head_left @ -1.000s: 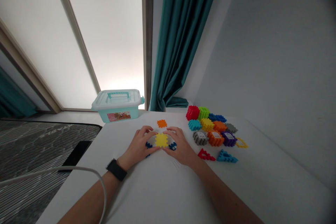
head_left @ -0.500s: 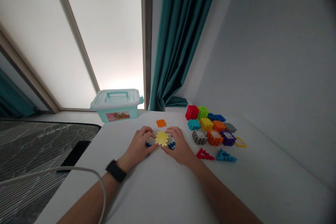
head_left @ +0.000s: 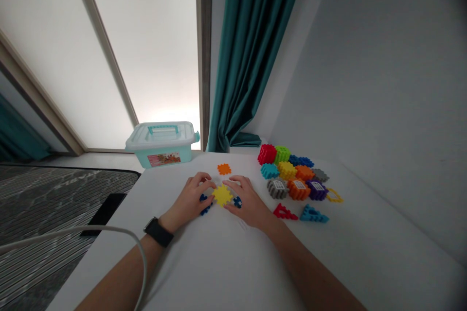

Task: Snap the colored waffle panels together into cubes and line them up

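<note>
A yellow toothed building tile (head_left: pixel 222 195) is held between my two hands, its plain face toward me and one corner pointing up. My left hand (head_left: pixel 192 199), with a black watch on the wrist, has its thumb and fingers at the tile's left edge. From the other side, my right hand (head_left: pixel 248 203) bends its index finger and thumb around the right edge. Blue building pieces lie partly hidden under the hands, one (head_left: pixel 205 204) by the left thumb and another (head_left: pixel 237 202) inside the right hand's curve. Just beyond sits an orange tile (head_left: pixel 224 169) flat on the white table (head_left: pixel 219 262).
Stacks of coloured tiles (head_left: pixel 288 170) stand to the right, with a red triangle piece (head_left: pixel 284 212) and a blue triangle piece (head_left: pixel 314 214) in front. A lidded teal box (head_left: pixel 164 146) is at the back left. A white cable (head_left: pixel 140 248) crosses my left forearm.
The yellow tile has turned: its brick-patterned face showed before, and a plain brighter face shows now. It sits slightly lower and further left. Both hands stay around it.
</note>
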The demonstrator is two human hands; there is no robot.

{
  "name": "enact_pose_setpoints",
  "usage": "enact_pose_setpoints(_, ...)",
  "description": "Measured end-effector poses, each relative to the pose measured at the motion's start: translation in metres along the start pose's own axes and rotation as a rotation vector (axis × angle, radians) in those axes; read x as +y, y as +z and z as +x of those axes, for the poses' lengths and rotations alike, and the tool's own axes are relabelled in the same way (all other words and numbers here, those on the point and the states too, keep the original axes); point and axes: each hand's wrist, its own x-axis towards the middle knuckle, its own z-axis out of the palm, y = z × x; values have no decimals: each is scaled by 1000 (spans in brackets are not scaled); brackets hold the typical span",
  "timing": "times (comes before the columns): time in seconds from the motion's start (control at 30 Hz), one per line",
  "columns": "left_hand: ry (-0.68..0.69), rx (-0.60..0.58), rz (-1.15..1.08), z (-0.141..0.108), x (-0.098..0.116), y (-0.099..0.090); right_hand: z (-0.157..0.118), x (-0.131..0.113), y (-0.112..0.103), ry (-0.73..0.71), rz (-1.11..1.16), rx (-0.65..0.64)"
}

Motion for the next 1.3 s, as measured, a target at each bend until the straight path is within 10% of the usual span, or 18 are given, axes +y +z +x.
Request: enact_pose_setpoints(1.3,59,-61,107,1,9,-7,0,2,-4,8,9,-32)
